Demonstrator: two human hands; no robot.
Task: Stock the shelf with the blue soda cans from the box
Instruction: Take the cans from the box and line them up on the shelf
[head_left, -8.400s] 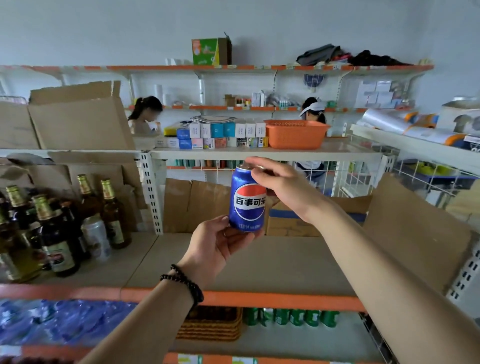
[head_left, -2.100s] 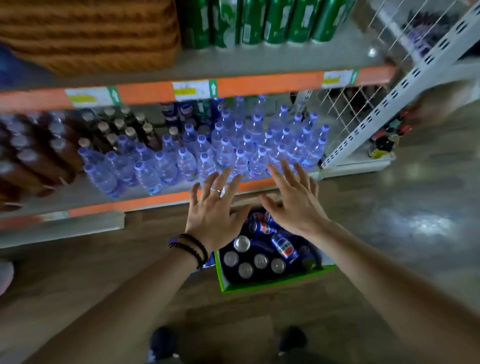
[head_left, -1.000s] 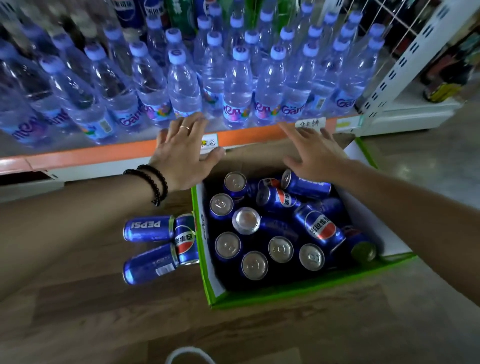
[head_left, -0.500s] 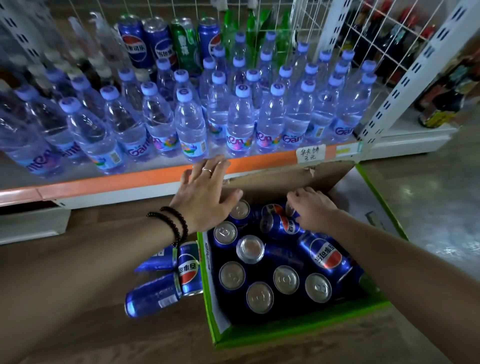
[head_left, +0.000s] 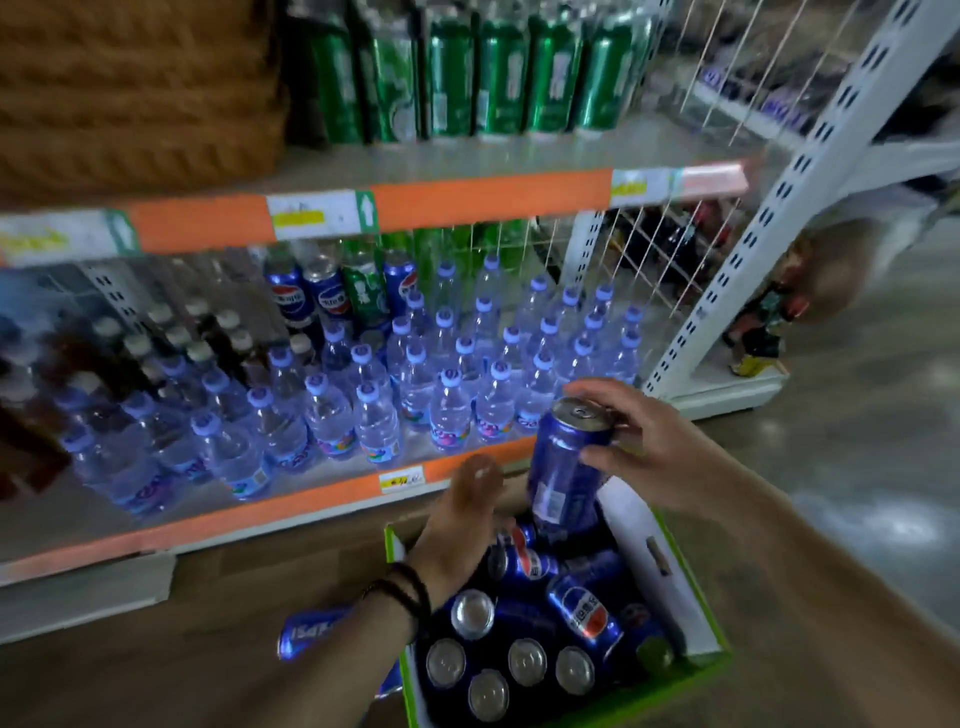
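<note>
A blue soda can (head_left: 563, 462) is held upright above the box (head_left: 670, 566), gripped near its top by the right hand (head_left: 631, 441). Pepsi logos are shown on cans inside. The left hand (head_left: 460, 525) is blurred; its fingers cannot be judged.

Both forearms are bare, with no sleeves showing anywhere in the frame. The left hand (head_left: 457, 530) wears two dark beaded bracelets (head_left: 410, 592) at the wrist — lower centre of the frame. The right hand (head_left: 639, 447), right of centre, is blurred.
</note>
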